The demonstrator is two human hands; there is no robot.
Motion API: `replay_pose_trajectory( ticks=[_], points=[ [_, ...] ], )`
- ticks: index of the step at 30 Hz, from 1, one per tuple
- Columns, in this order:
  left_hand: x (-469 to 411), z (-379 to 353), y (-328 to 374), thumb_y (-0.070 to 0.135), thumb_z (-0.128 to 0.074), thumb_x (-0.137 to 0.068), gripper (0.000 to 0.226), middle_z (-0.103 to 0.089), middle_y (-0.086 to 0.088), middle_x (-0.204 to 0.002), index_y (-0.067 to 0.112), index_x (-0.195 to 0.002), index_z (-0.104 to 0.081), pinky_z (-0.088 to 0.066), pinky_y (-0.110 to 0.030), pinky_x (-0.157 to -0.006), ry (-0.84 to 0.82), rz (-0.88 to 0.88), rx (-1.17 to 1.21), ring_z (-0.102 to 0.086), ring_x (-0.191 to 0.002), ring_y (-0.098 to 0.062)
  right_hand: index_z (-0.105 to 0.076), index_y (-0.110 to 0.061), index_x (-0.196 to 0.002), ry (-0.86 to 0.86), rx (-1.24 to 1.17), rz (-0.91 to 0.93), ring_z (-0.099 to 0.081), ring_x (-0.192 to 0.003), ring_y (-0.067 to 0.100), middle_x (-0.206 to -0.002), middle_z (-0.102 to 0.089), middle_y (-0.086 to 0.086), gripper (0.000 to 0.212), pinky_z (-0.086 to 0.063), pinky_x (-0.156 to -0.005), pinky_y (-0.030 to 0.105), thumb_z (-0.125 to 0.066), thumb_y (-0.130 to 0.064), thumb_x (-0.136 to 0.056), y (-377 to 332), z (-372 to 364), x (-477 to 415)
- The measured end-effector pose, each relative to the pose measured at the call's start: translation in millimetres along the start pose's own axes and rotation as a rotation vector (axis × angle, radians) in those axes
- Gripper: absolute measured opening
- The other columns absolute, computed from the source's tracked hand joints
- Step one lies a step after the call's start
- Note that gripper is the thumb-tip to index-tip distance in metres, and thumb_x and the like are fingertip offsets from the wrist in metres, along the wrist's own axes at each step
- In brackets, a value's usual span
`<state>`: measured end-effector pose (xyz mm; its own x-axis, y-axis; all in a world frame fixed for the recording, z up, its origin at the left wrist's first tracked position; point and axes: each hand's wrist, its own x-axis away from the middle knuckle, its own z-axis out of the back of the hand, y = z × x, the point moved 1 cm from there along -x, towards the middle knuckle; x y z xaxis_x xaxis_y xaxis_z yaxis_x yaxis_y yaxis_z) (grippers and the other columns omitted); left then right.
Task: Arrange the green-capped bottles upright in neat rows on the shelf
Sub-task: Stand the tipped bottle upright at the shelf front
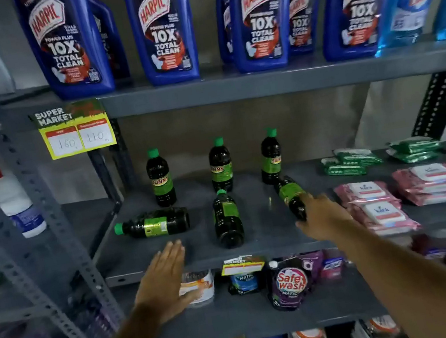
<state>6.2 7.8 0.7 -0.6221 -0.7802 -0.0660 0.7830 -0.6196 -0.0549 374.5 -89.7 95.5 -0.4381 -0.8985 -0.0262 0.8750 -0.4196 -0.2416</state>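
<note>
Three green-capped bottles (160,177) stand upright at the shelf's (258,248) twelve o'clock; three lie toppled in front. Right hand (323,218) closes on the three-o'clock fallen bottle (289,196); left hand (165,279) hovers flat, empty.

Dim, even indoor light falls from above and in front of the middle shelf (258,248); the upright dark bottles (220,166) cast only soft, faint shadows on the wall behind it. Small highlights glint on the blue bottles (163,28) above that shelf. Wide-angle bending bows the uprights left of it, and motion blur smears the packets (431,184) at its right end
</note>
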Motion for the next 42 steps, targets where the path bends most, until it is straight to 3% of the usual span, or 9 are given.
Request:
replay_pose_trajectory(
  ticks=[4,8,16,19,24,31,35,39,42],
  points=[
    [-10.1,-9.1,-15.8,0.076,-0.009,-0.087,0.099,-0.037,-0.013,-0.155,0.004,-0.147,-0.040,-0.024,-0.046,-0.117,0.030,-0.014,-0.033,-0.034,-0.143,-0.029,-0.039,-0.008,-0.131,0.116,-0.131,-0.153,-0.060,-0.095,0.046,-0.125,-0.040,0.021,0.066,-0.050,-0.075,0.043,-0.070,-0.035,-0.080,4.4,-32.4,-6.8],
    [-16.0,-15.4,-13.8,0.073,-0.025,-0.090,0.090,-0.055,-0.018,-0.140,-0.001,-0.129,-0.060,-0.044,-0.051,-0.103,0.042,0.012,0.066,-0.055,-0.127,-0.035,-0.046,-0.003,-0.118,0.254,-0.220,-0.199,-0.060,-0.083,0.050,-0.122,-0.038,0.024,0.054,-0.047,-0.069,0.042,-0.076,-0.023,-0.078,8.1,-52.3,-19.9],
    [-18.1,-24.6,-11.5,0.074,-0.027,-0.090,0.093,-0.054,-0.021,-0.140,-0.004,-0.127,-0.061,-0.042,-0.051,-0.104,0.123,0.096,0.145,-0.053,-0.128,-0.037,-0.040,-0.007,-0.126,0.293,-0.434,-0.290,-0.053,-0.096,0.043,-0.125,-0.039,0.022,0.069,-0.042,-0.073,0.038,-0.082,-0.027,-0.073,15.1,-64.0,-23.4],
    [-19.4,-23.9,-10.8,0.075,-0.029,-0.088,0.095,-0.055,-0.024,-0.138,-0.007,-0.126,-0.060,-0.043,-0.054,-0.102,0.146,0.150,0.161,-0.054,-0.127,-0.040,-0.030,-0.018,-0.142,0.229,-0.374,-0.233,-0.056,-0.096,0.044,-0.132,-0.036,0.020,0.085,-0.047,-0.076,0.041,-0.079,-0.034,-0.075,15.1,-61.0,-27.7],
    [-19.1,-24.9,-5.3,0.077,-0.031,-0.082,0.100,-0.050,-0.027,-0.141,-0.008,-0.130,-0.056,-0.033,-0.056,-0.108,0.126,0.276,0.171,-0.045,-0.133,-0.043,-0.021,-0.035,-0.141,0.151,-0.141,-0.196,-0.063,-0.087,0.042,-0.136,-0.033,0.014,0.082,-0.051,-0.068,0.043,-0.071,-0.048,-0.076,13.3,-57.4,-32.9],
    [-19.1,-22.3,-6.4,0.084,-0.026,-0.079,0.106,-0.040,-0.020,-0.152,0.001,-0.141,-0.046,-0.029,-0.053,-0.113,0.122,0.314,0.152,-0.035,-0.141,-0.036,-0.021,-0.030,-0.145,0.157,-0.187,-0.190,-0.062,-0.095,0.044,-0.137,-0.037,0.017,0.088,-0.050,-0.069,0.044,-0.065,-0.063,-0.076,17.5,-58.0,-36.1],
    [-14.8,-20.0,-19.1,0.090,-0.029,-0.073,0.115,-0.041,-0.022,-0.150,-0.001,-0.141,-0.044,-0.032,-0.054,-0.111,0.137,0.387,0.161,-0.037,-0.138,-0.039,-0.024,-0.023,-0.148,0.157,-0.389,-0.272,-0.055,-0.107,0.042,-0.136,-0.041,0.022,0.090,-0.043,-0.073,0.039,-0.062,-0.066,-0.077,23.1,-57.0,-42.4],
    [-13.6,-20.1,-21.4,0.093,-0.030,-0.069,0.123,-0.035,-0.025,-0.152,-0.004,-0.143,-0.037,-0.024,-0.054,-0.115,0.106,0.437,0.148,-0.030,-0.141,-0.040,-0.048,-0.015,-0.135,0.179,-0.420,-0.223,-0.047,-0.103,0.033,-0.119,-0.058,0.021,0.066,-0.034,-0.070,0.033,-0.067,-0.049,-0.082,25.4,-45.1,-48.3],
    [-13.1,-19.7,-21.6,0.093,-0.030,-0.069,0.122,-0.036,-0.025,-0.151,-0.004,-0.143,-0.036,-0.024,-0.055,-0.115,0.115,0.424,0.158,-0.031,-0.141,-0.041,-0.062,-0.017,-0.122,0.302,-0.371,-0.149,-0.050,-0.107,0.036,-0.106,-0.067,0.014,0.052,-0.039,-0.073,0.034,-0.073,-0.044,-0.079,19.4,-13.7,-56.3]
  ],
)
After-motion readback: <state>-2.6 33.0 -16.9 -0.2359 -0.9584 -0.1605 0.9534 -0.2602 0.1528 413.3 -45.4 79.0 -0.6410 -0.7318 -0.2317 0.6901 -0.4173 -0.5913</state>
